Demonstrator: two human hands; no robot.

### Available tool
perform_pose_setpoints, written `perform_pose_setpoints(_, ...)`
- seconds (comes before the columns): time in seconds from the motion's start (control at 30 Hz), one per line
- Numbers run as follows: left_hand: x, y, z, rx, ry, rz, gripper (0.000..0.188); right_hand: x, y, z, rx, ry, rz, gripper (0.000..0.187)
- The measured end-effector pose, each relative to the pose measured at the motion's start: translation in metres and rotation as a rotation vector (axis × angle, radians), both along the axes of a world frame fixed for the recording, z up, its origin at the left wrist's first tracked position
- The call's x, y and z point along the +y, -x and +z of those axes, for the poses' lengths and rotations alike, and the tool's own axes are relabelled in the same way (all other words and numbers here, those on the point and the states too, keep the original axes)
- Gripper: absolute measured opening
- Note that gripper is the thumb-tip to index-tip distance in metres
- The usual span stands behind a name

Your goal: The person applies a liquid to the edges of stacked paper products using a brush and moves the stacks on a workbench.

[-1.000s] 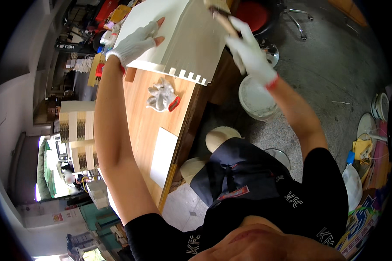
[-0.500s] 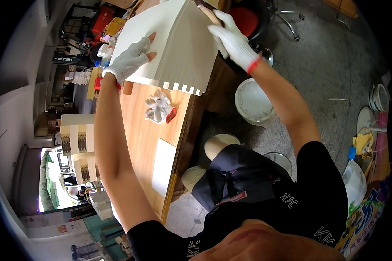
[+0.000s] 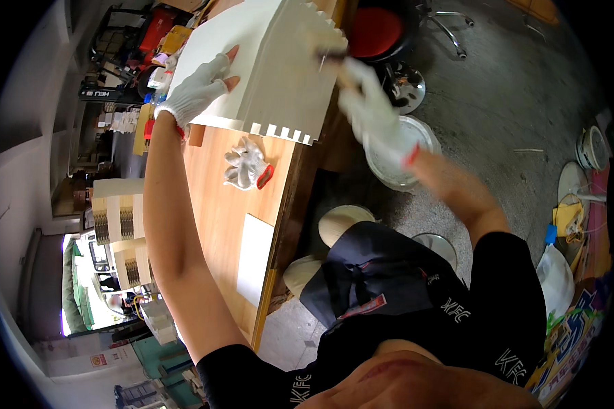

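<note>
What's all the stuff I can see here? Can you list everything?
Box-shaped white piece: one, white, notched edges, on the workbench under both hands.
Brush: one, blurred, in the right hand at the piece's edge.
Workbench: one, orange-brown wood.
Spare gloves: a bundle, white with red trim, on the bench.
Flat panel: one, white, near the bench edge.
Bucket: one, white, on the floor.
Stool: one, red seat, beyond the bench.
Left hand: white glove, flat on the piece.
Right hand: white glove, blurred, fingers on the brush.
</note>
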State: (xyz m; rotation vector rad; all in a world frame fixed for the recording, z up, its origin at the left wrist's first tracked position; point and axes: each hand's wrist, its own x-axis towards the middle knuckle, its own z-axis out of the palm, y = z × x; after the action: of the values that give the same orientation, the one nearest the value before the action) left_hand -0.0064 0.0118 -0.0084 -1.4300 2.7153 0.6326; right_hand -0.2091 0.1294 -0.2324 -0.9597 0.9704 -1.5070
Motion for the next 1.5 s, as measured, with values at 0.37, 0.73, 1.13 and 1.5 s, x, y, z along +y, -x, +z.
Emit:
perform_pose_setpoints(0.37, -0.014, -0.008, -0.008, 0.144, -0.084, -0.007, 0.023, -0.029, 0.011, -0.06, -0.401, -0.003, -0.003, 0.055)
perform_pose_setpoints(0.73, -0.02, -0.008, -0.006, -0.092, -0.02, -0.02, 0.047, 0.096, -0.069, -0.024, -0.372, -0.268, 0.448, 0.063)
perform_pose_setpoints(1.13, -0.03, -0.013, -0.006, -0.031, -0.069, -0.068, 0.064, 0.009, -0.043, -0.019, -0.149, -0.143, 0.067, 0.062)
perform_pose_setpoints(1.5, -0.013, -0.014, -0.002, -0.031, -0.022, -0.085, 0.064, 0.041, -0.028, 0.035, 0.002, -0.163, 0.234, 0.057)
